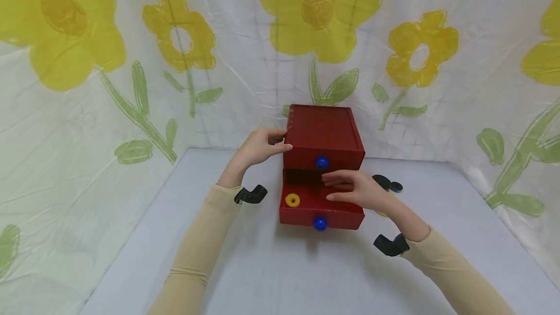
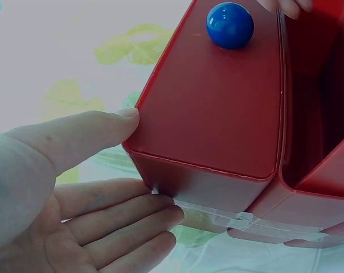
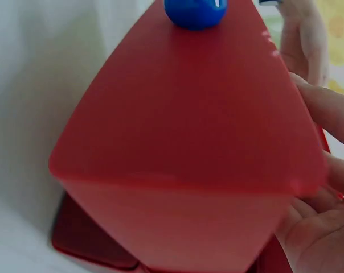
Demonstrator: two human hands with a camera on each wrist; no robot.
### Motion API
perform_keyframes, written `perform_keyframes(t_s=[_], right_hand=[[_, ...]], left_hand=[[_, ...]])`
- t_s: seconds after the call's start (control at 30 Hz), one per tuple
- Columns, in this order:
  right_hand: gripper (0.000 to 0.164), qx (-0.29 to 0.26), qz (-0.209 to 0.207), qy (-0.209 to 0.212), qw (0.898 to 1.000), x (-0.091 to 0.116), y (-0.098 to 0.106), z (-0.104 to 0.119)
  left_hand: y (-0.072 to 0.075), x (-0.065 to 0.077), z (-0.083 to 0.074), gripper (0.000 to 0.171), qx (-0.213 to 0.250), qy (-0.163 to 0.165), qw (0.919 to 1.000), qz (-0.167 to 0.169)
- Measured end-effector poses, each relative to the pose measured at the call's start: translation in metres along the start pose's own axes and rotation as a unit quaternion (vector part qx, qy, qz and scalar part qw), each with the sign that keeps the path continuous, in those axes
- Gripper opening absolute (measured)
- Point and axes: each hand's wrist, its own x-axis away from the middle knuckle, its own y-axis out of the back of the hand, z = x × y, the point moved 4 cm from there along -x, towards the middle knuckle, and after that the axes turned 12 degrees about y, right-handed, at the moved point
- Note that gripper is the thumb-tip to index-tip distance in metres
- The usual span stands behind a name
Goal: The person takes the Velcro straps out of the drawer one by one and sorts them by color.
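A small red drawer cabinet (image 1: 321,128) stands on the table with its lower drawer (image 1: 297,217) pulled out. Each drawer front carries a blue knob, the upper knob (image 1: 322,162) on the closed drawer and the lower knob (image 1: 320,223) on the extended one. My left hand (image 1: 261,147) touches the cabinet's upper left corner, thumb at the front edge and straight fingers along the side in the left wrist view. A yellow ring (image 1: 292,201) lies inside the drawer at the left. Over the drawer's right part hovers my right hand (image 1: 360,188), fingers extended, nothing visible in it.
Right of the cabinet, partly behind my right hand, are a large black round piece (image 1: 381,182), a smaller black disc (image 1: 396,187) and something yellow (image 1: 381,214). A flower-printed curtain (image 1: 245,62) hangs behind the white table (image 1: 210,276).
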Motion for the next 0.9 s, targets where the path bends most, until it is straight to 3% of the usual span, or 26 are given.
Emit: perform_keyframes(t_s=[0.33,0.9], right_hand=[[0.053,0.030,0.049,0.000,0.998,-0.020,-0.022,-0.006],[0.054,0.009,0.109,-0.017,0.994,-0.046,-0.053,-0.012]], left_hand=[[0.000,0.000,0.002,0.060,-0.002,0.008,1.0000,-0.004],[0.000,0.000,0.001,0.059,0.006,0.010,0.9999,0.001]])
